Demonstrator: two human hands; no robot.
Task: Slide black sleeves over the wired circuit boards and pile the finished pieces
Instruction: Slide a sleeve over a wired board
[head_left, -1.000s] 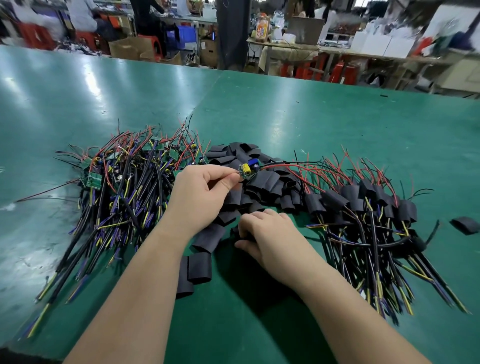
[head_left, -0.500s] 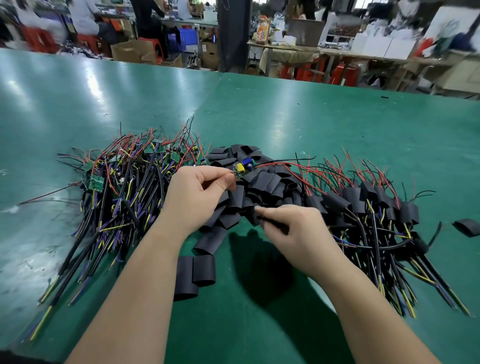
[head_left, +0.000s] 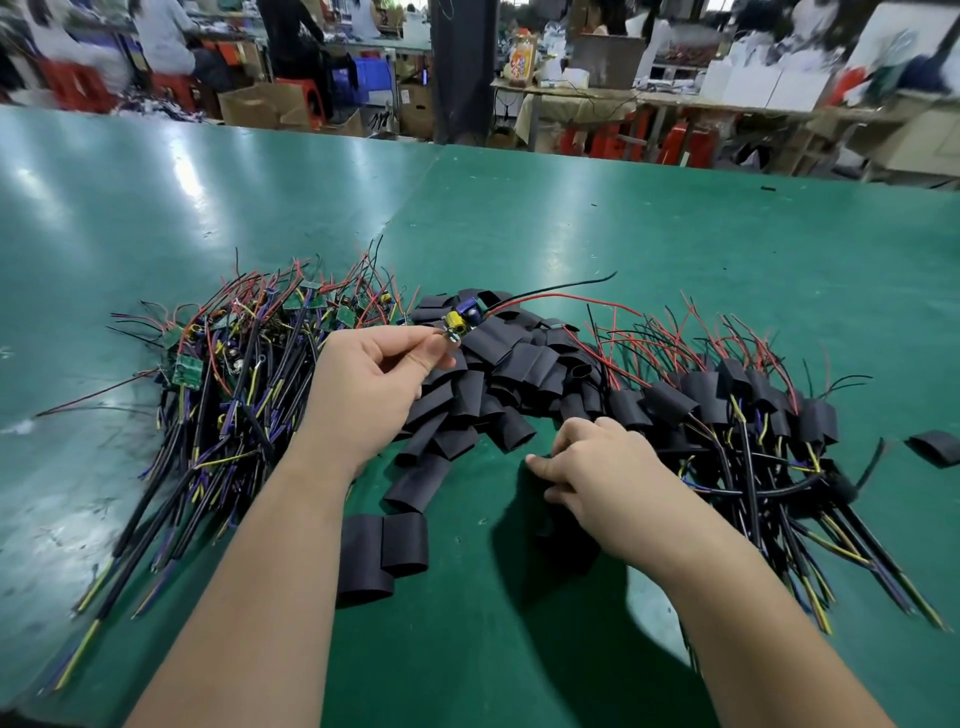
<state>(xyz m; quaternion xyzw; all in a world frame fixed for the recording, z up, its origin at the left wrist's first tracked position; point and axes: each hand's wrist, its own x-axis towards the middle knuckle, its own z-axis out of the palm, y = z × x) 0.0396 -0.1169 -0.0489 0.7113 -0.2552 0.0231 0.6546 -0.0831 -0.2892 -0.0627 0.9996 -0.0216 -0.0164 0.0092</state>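
Bare worktop (head_left: 649, 223) lies open beyond and before the heaps, but unsleeved wired boards (head_left: 234, 374) at left, loose black sleeves (head_left: 509, 358) centrally and sleeved pieces (head_left: 727, 400) at right seem to run together.

One circuit board (head_left: 456, 322) is held up. Three heaps are counted: bare wired boards (head_left: 187, 370), loose black sleeves (head_left: 519, 358) and finished pieces (head_left: 670, 397), each too tangled to be numbered. One stray sleeve (head_left: 935, 448) is found apart at the right.

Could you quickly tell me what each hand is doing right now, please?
Left hand: pinches a wired circuit board.
Right hand: curled beside the black sleeves; cannot tell whether it holds one.
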